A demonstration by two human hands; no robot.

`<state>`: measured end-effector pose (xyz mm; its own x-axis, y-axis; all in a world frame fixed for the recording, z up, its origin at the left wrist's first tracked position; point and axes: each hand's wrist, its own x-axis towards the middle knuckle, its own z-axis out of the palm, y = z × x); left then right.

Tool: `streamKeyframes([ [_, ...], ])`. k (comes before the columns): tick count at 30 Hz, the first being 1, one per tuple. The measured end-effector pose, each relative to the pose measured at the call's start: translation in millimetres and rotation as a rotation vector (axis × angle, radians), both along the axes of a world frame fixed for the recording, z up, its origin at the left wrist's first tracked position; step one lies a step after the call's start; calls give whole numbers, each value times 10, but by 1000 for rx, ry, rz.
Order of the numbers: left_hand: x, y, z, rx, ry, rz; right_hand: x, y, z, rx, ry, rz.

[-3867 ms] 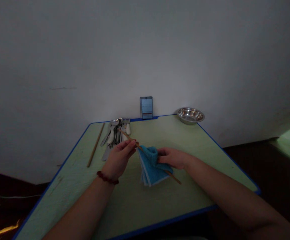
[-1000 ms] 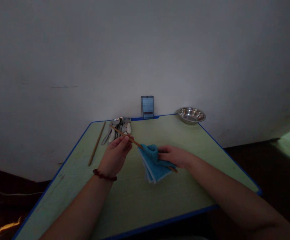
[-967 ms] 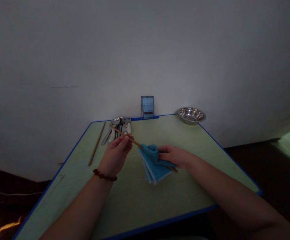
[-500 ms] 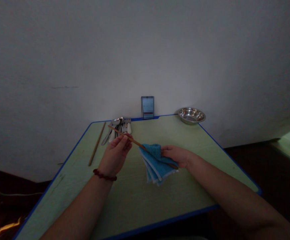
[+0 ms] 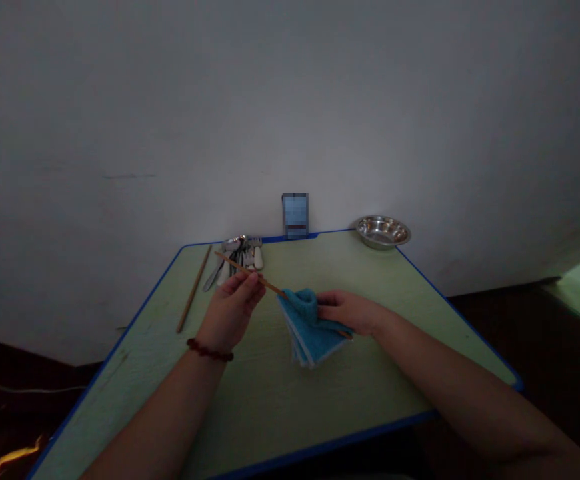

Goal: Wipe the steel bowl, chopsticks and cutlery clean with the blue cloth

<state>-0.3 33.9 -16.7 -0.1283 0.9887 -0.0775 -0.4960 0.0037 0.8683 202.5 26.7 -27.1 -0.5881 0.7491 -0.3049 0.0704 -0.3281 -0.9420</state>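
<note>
My left hand [image 5: 237, 300] pinches a wooden chopstick [image 5: 273, 287] between thumb and fingers near its middle. Around the chopstick's right part is a folded blue cloth [image 5: 315, 333] with pale edges, which my right hand [image 5: 347, 311] grips from the right side. One end of the chopstick pokes out below the cloth. A second chopstick [image 5: 195, 289] lies on the table to the left of my left hand. Behind that hand is a pile of metal cutlery [image 5: 240, 255], with forks, spoons and some white handles.
The light green table [image 5: 270, 413] has a blue rim and stands against a grey wall. A phone-like screen [image 5: 295, 215] leans upright at the back edge. At the back right corner sits a shiny metal bowl [image 5: 383, 231].
My right hand and the cloth have shifted slightly left along the chopstick, and the cloth's hanging folds have drawn closer together. My left hand has barely moved.
</note>
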Motion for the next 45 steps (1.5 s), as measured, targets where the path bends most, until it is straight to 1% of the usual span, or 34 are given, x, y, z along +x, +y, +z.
streamKeyframes([
  [3, -3, 5, -1, 4, 9, 21, -4, 6, 9, 70, -29, 25],
  [5, -3, 4, 6, 2, 18, 31, 0, 15, 16, 157, -67, 55],
  [9, 5, -4, 32, -19, 32, 43, 17, 30, 38, 399, -234, 106],
  [12, 12, -8, 49, -28, 35, 68, 22, 20, 76, 656, -424, 96],
  [14, 14, -8, 52, -31, 39, 83, 19, 8, 103, 804, -497, 82],
  [15, 14, -7, 51, -31, 42, 89, 17, 2, 114, 849, -512, 76],
  [17, 12, -3, 44, -33, 49, 96, 14, -4, 131, 878, -527, 74],
  [20, 1, 3, 31, -29, 56, 92, 17, 0, 138, 826, -505, 77],
  [22, -7, 5, 29, -20, 52, 78, 21, 9, 127, 734, -465, 74],
  [24, -13, 6, 32, -8, 39, 61, 21, 19, 104, 568, -392, 74],
  [27, -21, 9, 40, 4, 15, 39, 14, 31, 53, 269, -204, 62],
  [29, -27, 12, 44, 16, 1, 26, 8, 37, 21, 96, -87, 33],
  [31, -32, 12, 49, 31, -8, 19, 6, 41, 4, -42, -13, 4],
  [33, -36, 9, 58, 43, -7, 16, 9, 43, 5, -142, 34, -27],
  [36, -42, 0, 83, 48, -3, 22, 20, 40, 31, -233, 62, -55],
  [40, -53, -4, 116, 53, -6, 43, 36, 37, 64, -293, 92, -46],
  [42, -59, -1, 123, 62, -8, 54, 44, 39, 63, -286, 102, -39],
  [45, -62, 6, 121, 66, -6, 70, 58, 45, 39, -211, 98, -28],
])
